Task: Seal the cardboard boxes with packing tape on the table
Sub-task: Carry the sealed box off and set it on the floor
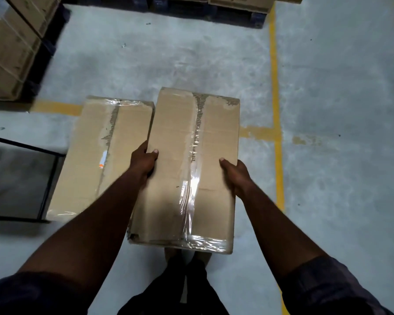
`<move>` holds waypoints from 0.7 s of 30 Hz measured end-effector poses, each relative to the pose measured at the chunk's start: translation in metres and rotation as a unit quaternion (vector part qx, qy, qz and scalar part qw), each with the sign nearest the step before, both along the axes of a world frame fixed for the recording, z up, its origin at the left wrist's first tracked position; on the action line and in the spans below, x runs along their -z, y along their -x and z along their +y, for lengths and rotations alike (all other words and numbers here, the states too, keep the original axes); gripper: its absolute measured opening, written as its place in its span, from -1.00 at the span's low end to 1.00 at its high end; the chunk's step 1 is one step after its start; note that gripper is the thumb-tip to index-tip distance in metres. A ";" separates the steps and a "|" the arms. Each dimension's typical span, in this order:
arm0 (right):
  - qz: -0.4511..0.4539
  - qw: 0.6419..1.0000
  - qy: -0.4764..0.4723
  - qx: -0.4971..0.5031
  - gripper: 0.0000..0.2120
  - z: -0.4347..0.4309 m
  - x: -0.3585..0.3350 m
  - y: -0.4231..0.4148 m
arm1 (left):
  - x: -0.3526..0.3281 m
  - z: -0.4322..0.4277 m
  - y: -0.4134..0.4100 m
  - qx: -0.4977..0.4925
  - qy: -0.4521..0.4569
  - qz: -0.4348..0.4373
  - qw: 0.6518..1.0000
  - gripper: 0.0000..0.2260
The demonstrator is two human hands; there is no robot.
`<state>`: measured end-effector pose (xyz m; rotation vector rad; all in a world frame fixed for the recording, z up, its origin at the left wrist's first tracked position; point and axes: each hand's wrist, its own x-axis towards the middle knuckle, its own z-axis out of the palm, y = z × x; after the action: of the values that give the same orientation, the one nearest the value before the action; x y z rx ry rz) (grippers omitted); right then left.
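— Cardboard up in both hands: the taped box sits between the left hand and the right hand. Each thumb lies on the top face, and the fingers curl over the long side edges and down out of sight.
— How will it handle?
— Stiff panels, I'd judge, but worn. Torn liner bares the fluting along the seam beyond the fingers. A two-handed hold hints at some weight, though how much I can't say. The clear tape running between the two hands looks glossy and slick, so bare card at the side edges, about mid-length, is the place to grip.
— Where is it?
— Off the floor, I think, beside a second box lying just left of the left fingers.
— What's hidden?
— The underside, the contents and the fingertips beneath. The near end covers the feet. There's no tape roll in view. A black frame further left might belong to the tabletop, I can't tell. Stacked cartons far beyond the fingers are cut off by the edge, and a yellow line runs right of the right hand.
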<state>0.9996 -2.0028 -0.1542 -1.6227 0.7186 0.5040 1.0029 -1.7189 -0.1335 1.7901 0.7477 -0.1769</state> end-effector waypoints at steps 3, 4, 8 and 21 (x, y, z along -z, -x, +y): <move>0.004 1.000 0.003 0.006 -0.59 0.008 0.018 -0.005 | 0.020 0.007 -0.009 0.009 -0.027 0.031 0.999 -0.64; 0.007 1.000 0.005 0.007 -0.60 0.011 0.022 -0.006 | 0.025 0.008 -0.011 0.012 -0.039 0.045 0.998 -0.63; 0.030 0.999 0.014 0.009 -0.58 0.019 0.042 -0.015 | 0.045 0.006 -0.020 0.036 -0.100 0.102 0.989 -0.55; 0.071 0.996 0.057 -0.007 -0.41 0.031 0.103 -0.047 | 0.086 0.004 -0.040 0.037 -0.124 0.162 0.978 -0.37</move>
<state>1.0461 -1.9719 -0.2576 -1.7108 0.8562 0.6020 1.0433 -1.7148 -0.2191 2.0554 0.9672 -0.4503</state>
